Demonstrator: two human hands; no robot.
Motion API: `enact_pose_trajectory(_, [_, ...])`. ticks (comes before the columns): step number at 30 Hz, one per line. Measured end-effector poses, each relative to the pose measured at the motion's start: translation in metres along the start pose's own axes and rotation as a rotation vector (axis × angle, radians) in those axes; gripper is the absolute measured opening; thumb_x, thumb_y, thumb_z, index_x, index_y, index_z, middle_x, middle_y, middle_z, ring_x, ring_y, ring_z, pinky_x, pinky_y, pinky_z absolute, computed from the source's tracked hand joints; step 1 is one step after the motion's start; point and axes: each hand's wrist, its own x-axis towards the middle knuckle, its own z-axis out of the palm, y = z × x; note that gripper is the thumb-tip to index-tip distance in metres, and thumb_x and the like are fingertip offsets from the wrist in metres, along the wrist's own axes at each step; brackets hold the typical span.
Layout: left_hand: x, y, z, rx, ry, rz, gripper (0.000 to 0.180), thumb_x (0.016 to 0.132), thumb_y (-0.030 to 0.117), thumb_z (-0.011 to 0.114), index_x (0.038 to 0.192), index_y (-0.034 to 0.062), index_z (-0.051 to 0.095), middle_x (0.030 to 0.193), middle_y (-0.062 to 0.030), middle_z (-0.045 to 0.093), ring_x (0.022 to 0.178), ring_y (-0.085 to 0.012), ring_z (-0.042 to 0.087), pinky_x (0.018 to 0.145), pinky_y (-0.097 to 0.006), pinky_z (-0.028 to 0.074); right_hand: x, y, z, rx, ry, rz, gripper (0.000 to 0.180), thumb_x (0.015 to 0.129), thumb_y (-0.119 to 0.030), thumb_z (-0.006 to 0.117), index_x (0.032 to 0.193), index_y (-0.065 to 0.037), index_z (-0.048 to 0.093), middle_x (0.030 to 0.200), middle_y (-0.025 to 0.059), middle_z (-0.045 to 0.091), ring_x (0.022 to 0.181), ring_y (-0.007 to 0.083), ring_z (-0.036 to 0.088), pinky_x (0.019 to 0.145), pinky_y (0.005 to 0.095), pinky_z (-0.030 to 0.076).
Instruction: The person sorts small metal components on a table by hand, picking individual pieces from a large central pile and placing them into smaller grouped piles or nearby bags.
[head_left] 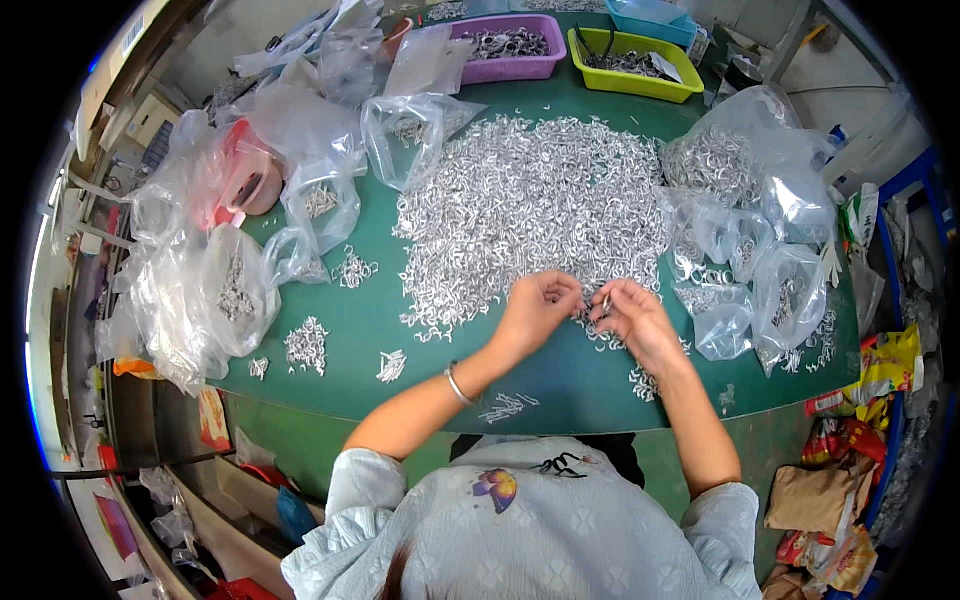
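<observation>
Over the near edge of a wide heap of small silvery curved metal pieces (520, 190), my two hands face each other, fingertips close together. My right hand (640, 322) pinches a small metal ring (606, 306) between thumb and fingers. Curled with the fingertips pressed together, my left hand (538, 308) hides whatever may be in its pinch. A small pile of loose pins (508, 407) lies on the green table (440, 385) below my left wrist. Near my right wrist, a few curved pieces (643, 384) trail off toward the table's front edge.
Clear plastic bags of metal parts (235, 290) crowd the left side; more bags (715, 165) stand at the right. A purple bin (510, 68) and a yellow-green bin (640, 82) sit at the back. Little piles of parts (306, 343) dot the front left.
</observation>
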Motion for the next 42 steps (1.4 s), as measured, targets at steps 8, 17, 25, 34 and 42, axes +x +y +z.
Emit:
enact_pose_trajectory(8, [0.016,0.035,0.008,0.55,0.023,0.334,0.029,0.08,0.003,0.065,0.109,0.0052,0.061,0.095,-0.0087,0.06,0.078,-0.0198,0.058,0.067,-0.029,0.046,0.016,-0.008,-0.016,0.016,0.053,-0.025,0.018,0.096,-0.018,0.052,0.097,-0.003,0.06,0.062,-0.0045,0.045,0.053,0.0088,0.039,0.05,0.0248,0.033])
enact_pose_trajectory(17, [0.074,-0.006,0.009,1.18,-0.004,0.687,0.038,0.078,0.019,0.066,0.112,0.0069,0.054,0.122,-0.0131,0.048,0.121,-0.0312,0.043,0.097,-0.042,0.038,0.076,-0.035,-0.025,-1.71,0.604,-0.43,0.015,0.083,-0.015,0.06,0.096,-0.008,0.057,0.072,0.0191,0.064,0.068,0.0399,0.062,0.059,0.0495,0.047])
enact_pose_trajectory(25, [0.036,0.004,-0.022,1.213,0.01,0.67,0.032,0.073,0.003,0.059,0.104,0.0021,0.054,0.117,-0.0133,0.05,0.115,-0.0326,0.046,0.093,-0.04,0.04,0.072,-0.035,-0.023,-1.66,0.638,-0.586,0.01,0.085,-0.016,0.059,0.089,-0.006,0.059,0.071,0.017,0.065,0.064,0.0379,0.062,0.057,0.047,0.047])
enact_pose_trajectory(34, [0.013,0.026,-0.023,1.155,0.118,0.557,0.034,0.077,0.001,0.061,0.11,0.0028,0.056,0.112,-0.0133,0.054,0.107,-0.0291,0.052,0.088,-0.038,0.044,0.052,-0.028,-0.017,-1.1,0.485,-0.46,0.011,0.082,-0.015,0.064,0.082,-0.003,0.063,0.051,0.006,0.051,0.045,0.0183,0.05,0.047,0.0341,0.038])
enact_pose_trajectory(42, [0.048,0.014,0.017,0.271,0.014,0.16,0.024,0.085,0.005,0.064,0.105,-0.0055,0.057,0.075,-0.008,0.065,0.064,-0.0108,0.064,0.057,-0.022,0.05,0.052,-0.014,-0.004,-0.99,0.411,-0.546,0.01,0.082,-0.013,0.066,0.082,-0.003,0.063,0.05,0.0048,0.05,0.043,0.0139,0.045,0.046,0.0321,0.036])
